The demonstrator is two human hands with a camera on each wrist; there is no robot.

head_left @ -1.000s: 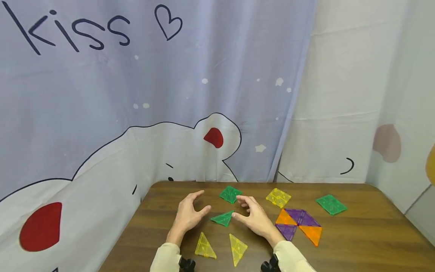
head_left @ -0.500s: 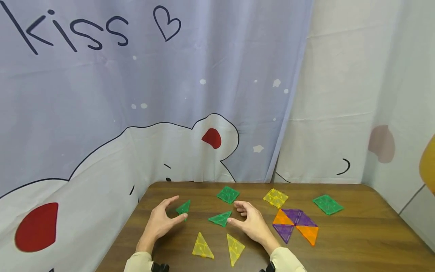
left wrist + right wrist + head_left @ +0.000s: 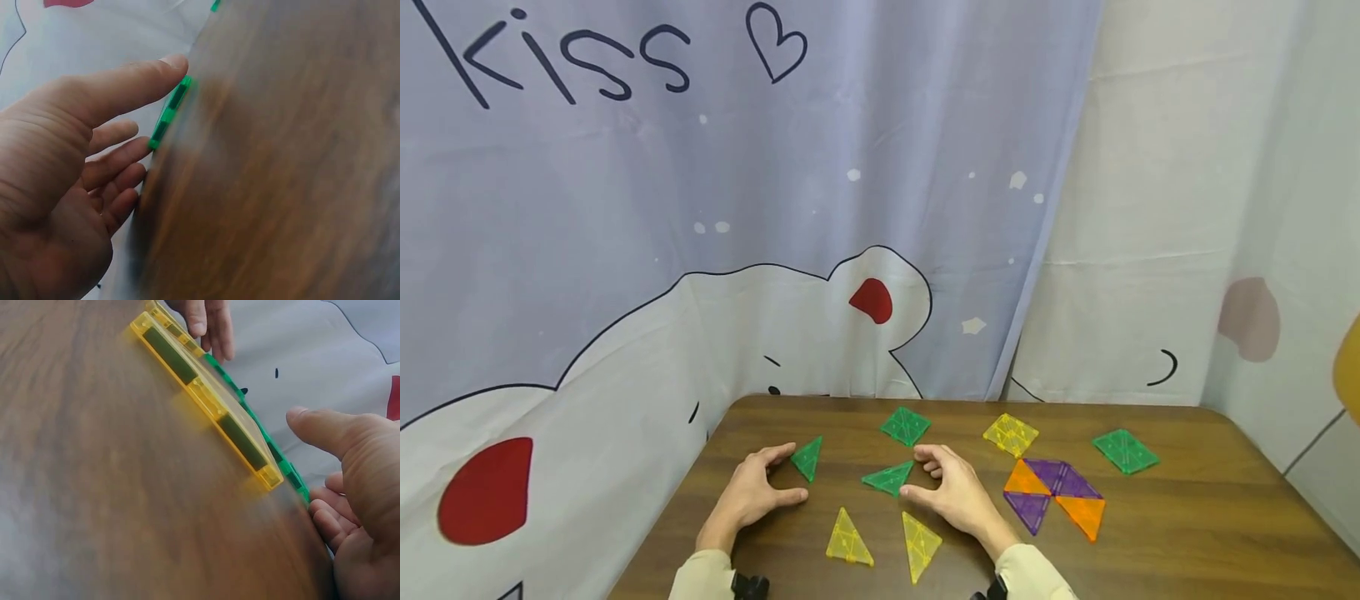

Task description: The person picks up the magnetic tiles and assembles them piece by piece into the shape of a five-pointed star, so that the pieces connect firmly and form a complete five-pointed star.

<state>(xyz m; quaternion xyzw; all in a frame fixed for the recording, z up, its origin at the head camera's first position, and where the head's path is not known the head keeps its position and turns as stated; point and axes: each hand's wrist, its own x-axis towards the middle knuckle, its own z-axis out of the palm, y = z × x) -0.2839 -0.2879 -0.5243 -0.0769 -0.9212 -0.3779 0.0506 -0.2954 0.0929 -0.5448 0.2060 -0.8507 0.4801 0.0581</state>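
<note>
My left hand (image 3: 748, 492) rests at the table's left side, thumb and fingers spread beside a green triangular magnetic tile (image 3: 807, 458) that lies flat. Its fingertips are close to that tile; in the left wrist view the green tile (image 3: 170, 114) shows edge-on beyond the thumb. My right hand (image 3: 955, 492) is beside a second green triangular tile (image 3: 889, 479), fingers loosely bent and thumb apart. In the right wrist view the fingers (image 3: 325, 506) appear to touch that tile's corner. Two yellow triangular tiles, a left one (image 3: 849, 540) and a right one (image 3: 920, 546), lie nearer me.
Behind the hands lie a green diamond of tiles (image 3: 906, 427) and a yellow one (image 3: 1011, 435). Right of my right hand is a cluster of purple and orange triangles (image 3: 1054, 492), with another green piece (image 3: 1126, 451) beyond. A printed curtain (image 3: 850, 208) hangs behind the table.
My left hand moved left, and a green triangle now lies flat beside it, after standing tilted at its fingers half a second ago. My right hand barely moved.
</note>
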